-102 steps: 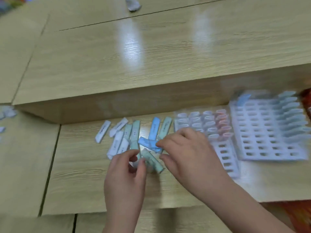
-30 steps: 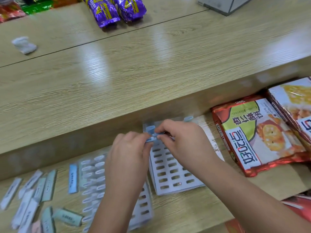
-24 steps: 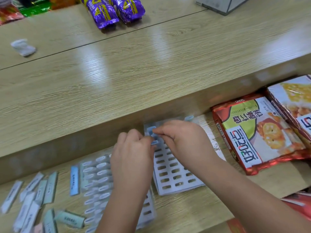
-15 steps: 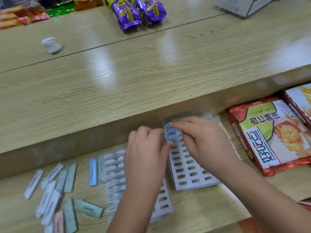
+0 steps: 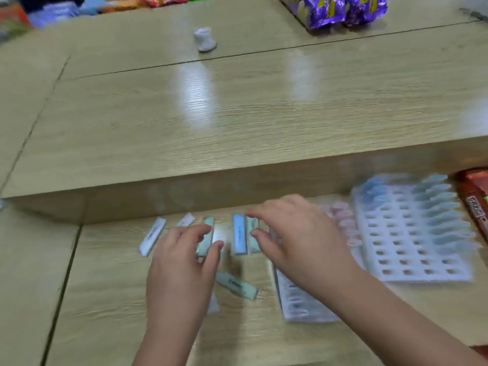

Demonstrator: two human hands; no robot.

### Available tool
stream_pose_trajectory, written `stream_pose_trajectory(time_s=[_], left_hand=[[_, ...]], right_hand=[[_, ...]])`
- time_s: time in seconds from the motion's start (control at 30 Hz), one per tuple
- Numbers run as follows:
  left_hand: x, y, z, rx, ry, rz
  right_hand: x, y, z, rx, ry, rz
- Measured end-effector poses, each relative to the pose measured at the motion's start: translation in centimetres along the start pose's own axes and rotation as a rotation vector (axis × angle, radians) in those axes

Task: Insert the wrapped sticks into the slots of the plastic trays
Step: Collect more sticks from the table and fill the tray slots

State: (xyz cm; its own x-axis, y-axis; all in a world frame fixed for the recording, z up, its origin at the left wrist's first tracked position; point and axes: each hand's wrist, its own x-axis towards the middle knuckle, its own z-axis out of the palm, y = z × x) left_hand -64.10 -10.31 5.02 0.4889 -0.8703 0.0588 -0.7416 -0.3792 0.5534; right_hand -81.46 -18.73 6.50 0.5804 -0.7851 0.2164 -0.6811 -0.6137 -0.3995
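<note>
Several wrapped sticks lie loose on the low wooden shelf: a white one [image 5: 152,236], a blue one [image 5: 239,236] and a pale green one [image 5: 236,285]. My left hand [image 5: 182,268] hovers over this pile with loosely bent fingers and holds nothing. My right hand [image 5: 295,239] reaches over the sticks next to the blue one, fingers spread, also holding nothing. A white slotted tray [image 5: 412,249] at the right has blue and green sticks standing along its far and right rows. A second tray [image 5: 303,305] lies partly under my right forearm. The view is motion-blurred.
A raised wooden counter [image 5: 237,114] runs behind the shelf. On it sit purple snack bags [image 5: 340,9] and a crumpled white scrap [image 5: 204,39]. A red snack packet [image 5: 475,202] lies at the shelf's right edge.
Both hands left the right tray, where they were seating a blue stick, and moved left to the loose pile. The view swung left with them.
</note>
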Motion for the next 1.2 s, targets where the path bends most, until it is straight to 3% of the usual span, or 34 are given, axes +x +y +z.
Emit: stream_pose_trajectory(time_s=[0.17,0.37,0.47,0.67,0.8,0.9,1.07,1.2], left_hand=[[0.8,-3.2,-0.1,0.053,-0.058,-0.047],[2.3,-4.0,0.7,0.097,-0.164,-0.079],[2.9,-3.8,1.5,0.134,-0.149,-0.039],[3.4,-3.1,2.4,0.177,-0.168,-0.055],[3.6,-3.0,2.1,0.245,-0.217,-0.109],[3.8,-3.0,1.9,0.208,-0.230,-0.129],[3.7,-3.3,1.1,-0.071,-0.196,-0.192],[3.3,-2.2,-0.7,-0.315,-0.152,-0.192]], right_hand=[[2.5,-3.0,3.1,-0.393,-0.200,0.140],[4.3,-4.4,4.4,-0.625,-0.461,0.327],[4.5,-4.9,4.4,-0.664,-0.462,0.353],[3.9,-4.1,5.9,-0.582,-0.364,0.340],[4.1,-4.5,5.2,-0.610,-0.502,0.307],[4.3,-4.5,4.8,-0.546,-0.472,0.279],[3.7,-3.9,4.6,-0.317,-0.261,0.238],[3.1,-2.6,2.4,0.035,-0.096,0.215]])
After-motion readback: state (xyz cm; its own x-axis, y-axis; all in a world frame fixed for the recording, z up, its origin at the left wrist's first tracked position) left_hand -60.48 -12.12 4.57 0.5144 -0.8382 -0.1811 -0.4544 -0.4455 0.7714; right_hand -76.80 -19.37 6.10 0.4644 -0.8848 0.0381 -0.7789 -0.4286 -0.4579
